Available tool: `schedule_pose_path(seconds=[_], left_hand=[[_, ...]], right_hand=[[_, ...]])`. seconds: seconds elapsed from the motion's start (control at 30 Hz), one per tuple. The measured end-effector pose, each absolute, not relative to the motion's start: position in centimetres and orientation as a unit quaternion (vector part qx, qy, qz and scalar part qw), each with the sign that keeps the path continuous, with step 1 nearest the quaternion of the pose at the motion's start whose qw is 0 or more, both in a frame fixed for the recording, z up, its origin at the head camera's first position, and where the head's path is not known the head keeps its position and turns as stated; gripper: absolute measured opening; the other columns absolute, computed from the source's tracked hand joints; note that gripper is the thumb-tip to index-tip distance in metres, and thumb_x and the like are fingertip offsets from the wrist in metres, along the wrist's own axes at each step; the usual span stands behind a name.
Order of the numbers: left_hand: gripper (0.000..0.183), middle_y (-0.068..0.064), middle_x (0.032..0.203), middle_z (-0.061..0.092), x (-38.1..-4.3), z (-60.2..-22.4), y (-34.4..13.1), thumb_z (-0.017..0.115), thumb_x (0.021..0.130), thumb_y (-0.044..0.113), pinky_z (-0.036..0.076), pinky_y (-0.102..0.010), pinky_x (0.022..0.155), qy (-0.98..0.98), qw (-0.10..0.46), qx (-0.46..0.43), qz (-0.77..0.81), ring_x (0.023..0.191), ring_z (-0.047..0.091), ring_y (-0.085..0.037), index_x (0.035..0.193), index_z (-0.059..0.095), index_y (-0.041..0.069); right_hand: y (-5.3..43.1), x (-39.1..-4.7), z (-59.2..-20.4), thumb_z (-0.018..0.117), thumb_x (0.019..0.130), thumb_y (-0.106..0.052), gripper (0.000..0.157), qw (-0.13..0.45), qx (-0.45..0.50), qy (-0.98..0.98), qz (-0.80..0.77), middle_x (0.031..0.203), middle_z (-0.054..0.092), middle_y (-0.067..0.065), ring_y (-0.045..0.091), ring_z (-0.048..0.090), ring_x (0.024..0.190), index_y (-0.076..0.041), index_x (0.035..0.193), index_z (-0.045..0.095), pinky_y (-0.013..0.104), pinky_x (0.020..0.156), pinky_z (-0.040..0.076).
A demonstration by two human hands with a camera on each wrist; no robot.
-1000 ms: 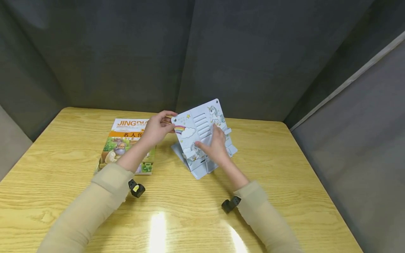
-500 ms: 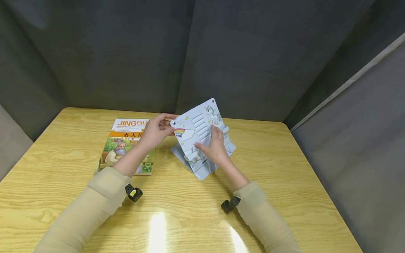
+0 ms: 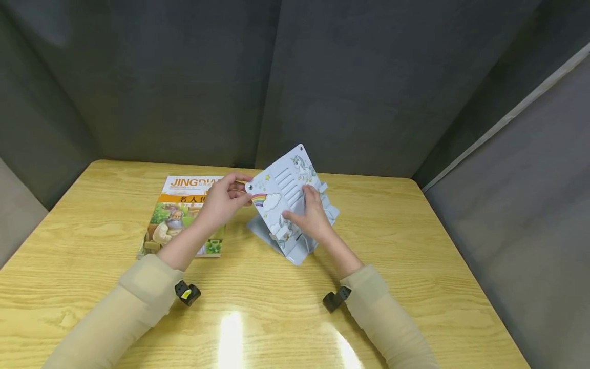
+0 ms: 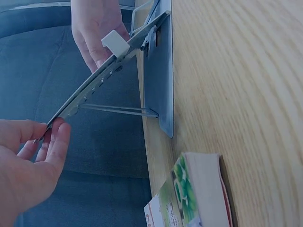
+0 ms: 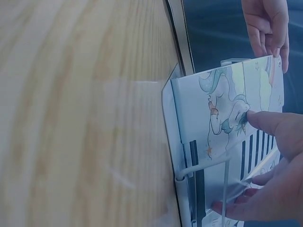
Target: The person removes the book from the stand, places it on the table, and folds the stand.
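Note:
A pale book stand [image 3: 272,202] printed with unicorns and a rainbow stands tilted on the table, turned at an angle. My left hand [image 3: 221,202] pinches the upper left corner of its panel between thumb and fingers. Against the panel's front rests my right hand [image 3: 313,218], thumb and fingers spread apart. The left wrist view shows the panel raised off its flat base [image 4: 158,80], with a wire support [image 4: 113,109] running between them. In the right wrist view, the right thumb [image 5: 265,120] touches the printed unicorn. Part of the slotted middle is hidden by the right hand.
A thick paperback book [image 3: 172,220] with an illustrated cover lies left of the stand, partly beneath my left forearm. The wooden table [image 3: 392,246] ends at a dark curtain [image 3: 350,92] behind. Grey partitions stand at both sides.
The stand has turned counterclockwise, its panel's top edge sloping more steeply and its upper part shifting left. My left hand has moved slightly left and down with the corner; the right hand stays on the panel.

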State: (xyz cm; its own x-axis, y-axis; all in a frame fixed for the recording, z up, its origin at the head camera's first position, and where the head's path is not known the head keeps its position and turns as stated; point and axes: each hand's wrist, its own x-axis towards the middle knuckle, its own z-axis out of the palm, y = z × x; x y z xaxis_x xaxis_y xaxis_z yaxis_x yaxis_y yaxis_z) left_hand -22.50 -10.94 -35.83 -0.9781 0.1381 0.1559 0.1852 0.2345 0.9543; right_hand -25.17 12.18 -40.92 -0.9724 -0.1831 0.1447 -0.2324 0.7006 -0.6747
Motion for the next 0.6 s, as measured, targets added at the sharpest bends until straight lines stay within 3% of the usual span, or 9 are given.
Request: schedule_pose_path(seconds=[0.6], left_hand=[[0.034, -0.019, 0.099, 0.06, -21.2, -36.3, -10.9, 0.064, 0.085, -0.003, 0.056, -0.023, 0.069, -0.793, 0.055, -0.103, -0.599, 0.085, 0.064, -0.032, 0.118, 0.057, -0.001]], right_hand=[[12.8, -25.8, -40.8, 0.072, 0.082, -0.031, 0.089, -0.012, 0.152, -0.921, 0.358, 0.155, 0.013, 0.017, 0.035, 0.019, 0.142, -0.003, 0.149, 0.02, 0.045, 0.115, 0.022]])
